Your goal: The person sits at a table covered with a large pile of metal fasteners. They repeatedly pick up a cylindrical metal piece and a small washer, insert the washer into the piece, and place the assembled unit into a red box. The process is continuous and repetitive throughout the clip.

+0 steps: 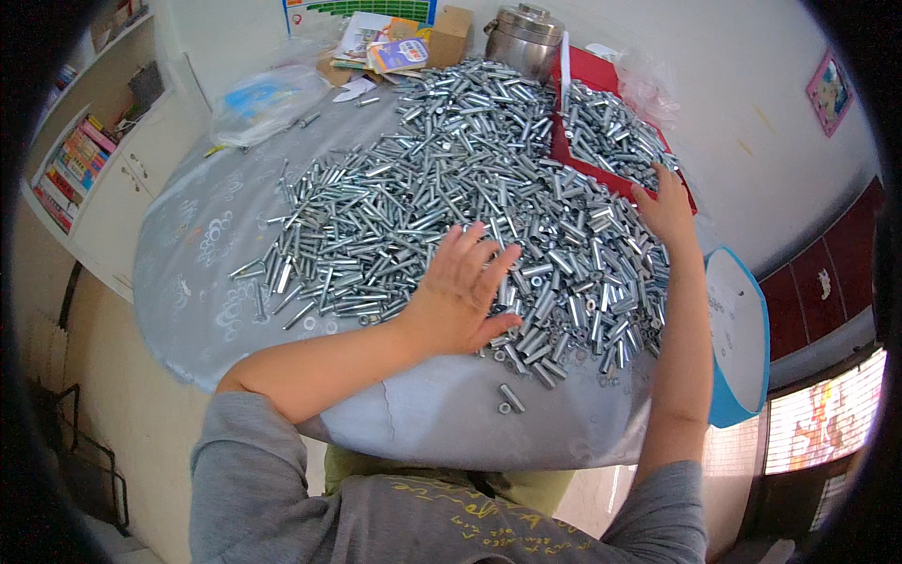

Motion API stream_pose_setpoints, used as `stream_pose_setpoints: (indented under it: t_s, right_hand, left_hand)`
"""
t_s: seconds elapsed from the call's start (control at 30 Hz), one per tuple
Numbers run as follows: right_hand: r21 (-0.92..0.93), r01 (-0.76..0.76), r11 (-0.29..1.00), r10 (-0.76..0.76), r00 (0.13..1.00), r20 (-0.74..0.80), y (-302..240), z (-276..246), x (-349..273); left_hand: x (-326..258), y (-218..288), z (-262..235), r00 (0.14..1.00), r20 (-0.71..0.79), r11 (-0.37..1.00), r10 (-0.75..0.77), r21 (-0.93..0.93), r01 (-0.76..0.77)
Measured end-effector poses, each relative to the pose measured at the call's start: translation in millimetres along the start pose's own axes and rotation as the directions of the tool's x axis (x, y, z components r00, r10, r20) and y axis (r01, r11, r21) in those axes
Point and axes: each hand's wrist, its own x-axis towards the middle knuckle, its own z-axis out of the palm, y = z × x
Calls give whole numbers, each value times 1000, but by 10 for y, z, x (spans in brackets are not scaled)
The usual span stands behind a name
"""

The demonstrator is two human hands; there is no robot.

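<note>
A large heap of silvery metal tubes and bolts [413, 207] covers much of the table. My left hand [460, 296] is over the heap's near side, palm down and fingers spread, with nothing visible in it. A red open box [601, 176] at the far right contains more of the same metal pieces [611, 127]. My right hand [669, 209] is at the box's near right corner. Its thumb and fingers are apart around the front wall, and the fingertips reach the pieces inside. Two loose metal tubes [510, 397] lie near the table's front edge.
The round table has a grey cover [202, 273]. A steel pot [524, 39], booklets [381, 42] and a clear plastic bag [268, 103] stand or lie at the back. A blue-rimmed container [736, 338] is beside my right forearm. Shelves with books [75, 174] are at left.
</note>
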Motion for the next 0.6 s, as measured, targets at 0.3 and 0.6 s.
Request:
stream_pose_setpoints:
  t_s: [0.3,0.6]
  right_hand:
    - [-167,-4,986,57,949,311,286,410,974]
    - [-436,38,899,65,974,219,258,844,1065]
  left_hand:
    - [-78,60,66,965,-168,975,203,-54,-215]
    - [-73,85,71,953,-149,964,265,11,-266]
